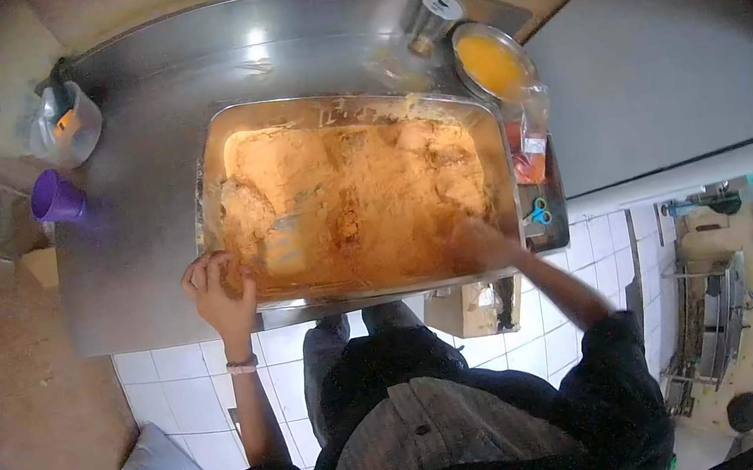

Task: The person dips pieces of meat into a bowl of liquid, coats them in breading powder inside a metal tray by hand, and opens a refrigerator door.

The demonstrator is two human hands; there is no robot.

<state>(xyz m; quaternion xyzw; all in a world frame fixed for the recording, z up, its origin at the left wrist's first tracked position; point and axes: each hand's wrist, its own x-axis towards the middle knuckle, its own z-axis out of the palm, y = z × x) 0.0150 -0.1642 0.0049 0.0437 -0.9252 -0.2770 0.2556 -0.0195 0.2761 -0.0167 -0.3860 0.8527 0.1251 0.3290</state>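
Note:
A large metal tray [214, 143] holds an orange, powdery mixture [360, 198], heaped along the far side and both ends, thinner in the middle. At the tray's near left corner, my left hand [222, 284] is closed over the rim, fingers curled inward and a band at the wrist. My right hand [481, 243] reaches into the near right part of the tray, down at the mixture. Motion blurs its fingers, so whether it holds anything is hidden.
Around the tray on the steel table [137, 247] stand a purple cup [58, 197], a clear tub [75, 137], a metal canister [436, 18] and a bowl of yellow liquid [492, 63]. Red packets [531, 162] and blue scissors [540, 212] lie at right. Below is a cardboard box [461, 314].

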